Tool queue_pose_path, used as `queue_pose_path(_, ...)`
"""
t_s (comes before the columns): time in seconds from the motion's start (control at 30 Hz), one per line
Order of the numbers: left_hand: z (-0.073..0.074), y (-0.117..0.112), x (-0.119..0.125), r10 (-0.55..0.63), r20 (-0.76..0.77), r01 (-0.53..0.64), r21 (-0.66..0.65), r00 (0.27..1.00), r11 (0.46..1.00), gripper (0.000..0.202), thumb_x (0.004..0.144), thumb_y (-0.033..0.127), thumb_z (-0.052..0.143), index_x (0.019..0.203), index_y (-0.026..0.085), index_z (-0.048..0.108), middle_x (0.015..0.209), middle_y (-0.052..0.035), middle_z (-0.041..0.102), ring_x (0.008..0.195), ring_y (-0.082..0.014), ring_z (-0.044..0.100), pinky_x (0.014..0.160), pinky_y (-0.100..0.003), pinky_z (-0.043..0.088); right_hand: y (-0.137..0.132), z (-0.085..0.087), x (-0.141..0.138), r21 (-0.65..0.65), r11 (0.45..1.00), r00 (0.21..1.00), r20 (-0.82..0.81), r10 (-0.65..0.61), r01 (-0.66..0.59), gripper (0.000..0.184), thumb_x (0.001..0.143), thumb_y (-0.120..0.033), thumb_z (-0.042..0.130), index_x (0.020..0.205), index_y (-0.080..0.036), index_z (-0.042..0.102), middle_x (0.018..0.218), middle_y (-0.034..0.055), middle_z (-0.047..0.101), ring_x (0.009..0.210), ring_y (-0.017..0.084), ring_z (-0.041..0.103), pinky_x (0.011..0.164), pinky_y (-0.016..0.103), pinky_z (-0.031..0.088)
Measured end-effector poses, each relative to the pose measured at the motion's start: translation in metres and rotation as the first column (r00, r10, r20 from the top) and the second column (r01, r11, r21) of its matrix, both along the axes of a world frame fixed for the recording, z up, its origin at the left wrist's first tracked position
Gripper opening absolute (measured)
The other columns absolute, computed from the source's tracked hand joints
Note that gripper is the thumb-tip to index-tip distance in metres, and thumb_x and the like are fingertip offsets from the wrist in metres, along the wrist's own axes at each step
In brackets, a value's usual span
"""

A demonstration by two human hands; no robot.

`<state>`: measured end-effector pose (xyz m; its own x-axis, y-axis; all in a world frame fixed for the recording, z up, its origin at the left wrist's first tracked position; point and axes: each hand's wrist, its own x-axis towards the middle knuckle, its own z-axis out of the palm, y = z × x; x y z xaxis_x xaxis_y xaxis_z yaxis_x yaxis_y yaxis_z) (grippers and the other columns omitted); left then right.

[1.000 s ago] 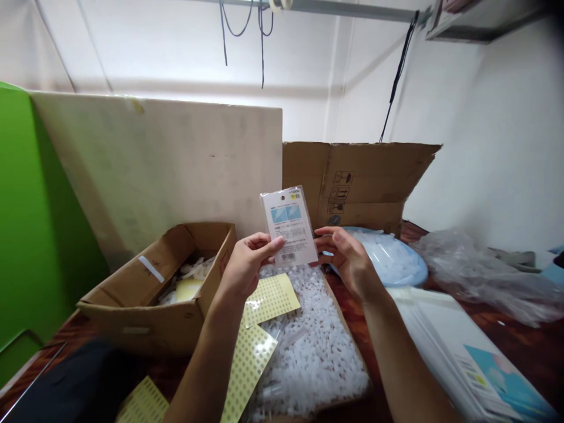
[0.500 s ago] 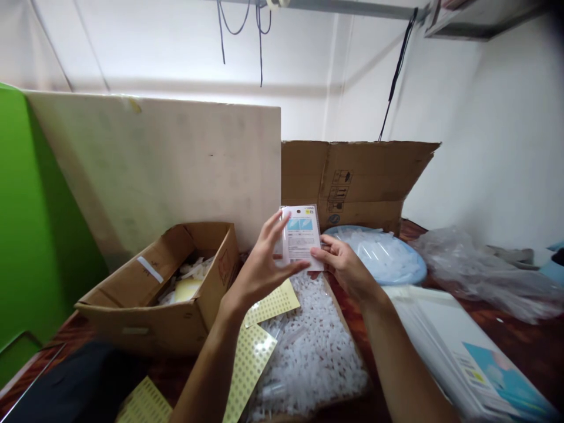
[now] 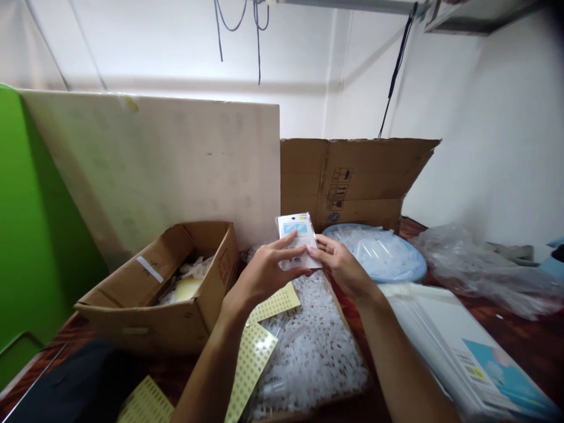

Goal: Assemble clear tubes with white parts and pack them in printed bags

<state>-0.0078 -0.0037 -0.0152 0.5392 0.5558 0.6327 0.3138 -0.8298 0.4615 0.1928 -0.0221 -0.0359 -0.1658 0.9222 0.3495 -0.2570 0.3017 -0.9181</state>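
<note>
A flat printed card pack point(image 3: 305, 235) in a clear sleeve is held up in the middle, tilted back. White with blue pictures, it has a hole near its top edge. My right hand point(image 3: 343, 264) pinches its lower right corner, thumb on the front face. My left hand point(image 3: 263, 271) is closed over the lower left part, fingers lying across the face and thumb along the bottom edge. Below both hands lies a shallow cardboard tray full of small white plastic pieces point(image 3: 312, 341). Yellow sticker sheets point(image 3: 253, 364) overlap its left side.
At left stands an open cardboard box point(image 3: 145, 329) with white pieces and a yellow sheet inside. A blue basin point(image 3: 414, 273) of clear packets sits behind on the right. Stacked printed cards point(image 3: 462, 346) lie at right, near crumpled plastic point(image 3: 476, 264). Cardboard panels point(image 3: 361, 176) rise behind.
My left hand's spread fingers have come down and closed over the card pack's face. The pack has tipped back and its top has dropped slightly. My right hand keeps its pinch.
</note>
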Motion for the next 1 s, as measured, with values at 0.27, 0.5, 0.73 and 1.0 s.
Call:
queue_pose_path(0.27, 0.0, 0.0, 0.0, 0.001, 0.031, -0.001, -0.003, 1.0, 1.0, 0.035, 0.088, 0.035, 0.079, 0.122, 0.029, 0.076, 0.147, -0.0125, 0.059, 0.126, -0.0345, 0.065, 0.107, -0.05, 0.055, 0.002, -0.003, 0.0, 0.004, 1.0, 1.0, -0.016, 0.024, -0.024, 0.044, 0.091, -0.039, 0.073, 0.131, -0.023, 0.066, 0.118, 0.0097, 0.075, 0.092, 0.024, 0.074, 0.07, 0.031, 0.062)
queue_pose_path(0.5, -0.005, 0.004, 0.002, 0.003, 0.005, -0.004, 0.093, 1.0, 0.996, 0.033, 0.091, 0.031, 0.075, 0.124, 0.026, 0.076, 0.151, -0.0139, 0.054, 0.121, -0.0338, 0.069, 0.105, -0.048, 0.057, 0.002, -0.002, 0.0, 0.001, 1.0, 0.999, -0.03, 0.028, -0.028, 0.04, 0.091, -0.034, 0.074, 0.129, -0.022, 0.067, 0.117, 0.009, 0.075, 0.088, 0.022, 0.073, 0.068, 0.029, 0.061)
queue_pose_path(0.73, 0.0, 0.005, -0.002, -0.048, 0.003, 0.047, 0.146, 0.999, 0.988, 0.044, 0.096, 0.026, 0.069, 0.139, 0.033, 0.064, 0.155, -0.0078, 0.051, 0.133, -0.0301, 0.061, 0.109, -0.05, 0.055, 0.005, -0.002, 0.002, -0.05, 0.999, 0.986, -0.164, -0.029, 0.021, 0.036, 0.083, -0.024, 0.079, 0.118, -0.021, 0.071, 0.109, 0.0067, 0.077, 0.08, 0.019, 0.072, 0.064, 0.027, 0.061)
queue_pose_path(1.0, 0.008, 0.01, -0.017, -0.145, 0.054, 0.126, 0.265, 0.988, 0.956, 0.026, 0.098, 0.012, 0.062, 0.118, 0.026, 0.073, 0.136, -0.008, 0.068, 0.124, -0.0206, 0.067, 0.104, -0.041, 0.058, 0.002, 0.006, 0.007, -0.109, 0.992, 0.948, -0.302, -0.098, 0.068, 0.035, 0.079, -0.018, 0.078, 0.113, -0.018, 0.07, 0.106, 0.0069, 0.078, 0.079, 0.018, 0.072, 0.062, 0.025, 0.061)
